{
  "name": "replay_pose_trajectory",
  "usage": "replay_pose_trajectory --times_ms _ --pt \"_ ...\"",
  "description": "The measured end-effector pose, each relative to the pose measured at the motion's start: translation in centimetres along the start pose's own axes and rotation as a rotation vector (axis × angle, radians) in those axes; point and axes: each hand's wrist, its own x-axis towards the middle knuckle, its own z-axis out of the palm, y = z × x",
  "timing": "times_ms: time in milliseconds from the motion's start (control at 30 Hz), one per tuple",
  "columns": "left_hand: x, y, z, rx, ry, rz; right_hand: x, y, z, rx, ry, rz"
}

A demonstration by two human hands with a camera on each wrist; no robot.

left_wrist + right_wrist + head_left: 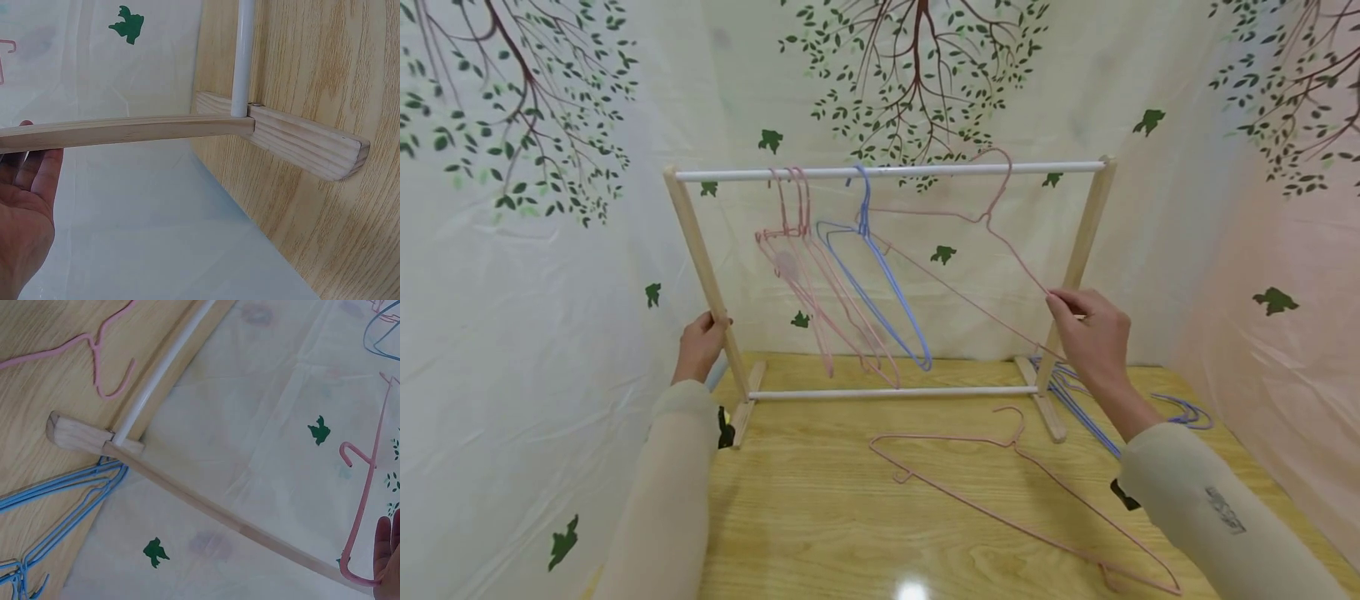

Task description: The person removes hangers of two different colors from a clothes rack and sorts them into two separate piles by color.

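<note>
Hanger (986, 218), its hook (1009, 164) at the right half of the rail (925, 171), is pinched along one sloping side by the right hand (1093, 337), while the left post (697, 250) is gripped by the left hand (702, 343).

Wood-grain table (790, 517) carrying a rack (955, 391) at twelve o'clock, pink hanger (1000, 517) lying toward four o'clock, blue hangers (1084, 419) resting around two

"What's the surface?"
"A wood-grain table (797, 517), with a bright patch of light (912, 590) on its near part."
"And on the far side?"
"Pale sheeting (715, 100) printed with leafy branches (917, 67) and scattered dark green shapes (943, 255). It looks pinkish at right, whiter at left."
</note>
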Motion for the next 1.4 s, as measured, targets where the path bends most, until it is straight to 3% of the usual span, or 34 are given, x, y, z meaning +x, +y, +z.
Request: replay_pose_trajectory --times_ms 733,1067,1400 --pt "-1.3 0.1 0.0 0.021 0.03 0.015 -2.9 3.5 -4.7 -0.042 0.004 -0.001" --pt "-1.7 0.1 0.0 0.001 0.042 0.003 -5.5 5.7 -6.8 0.003 -0.057 -0.035" --pt "-2.2 -0.1 -0.1 0.025 0.031 0.019 -8.6 7.5 -9.1 -0.078 -0.127 -0.024"
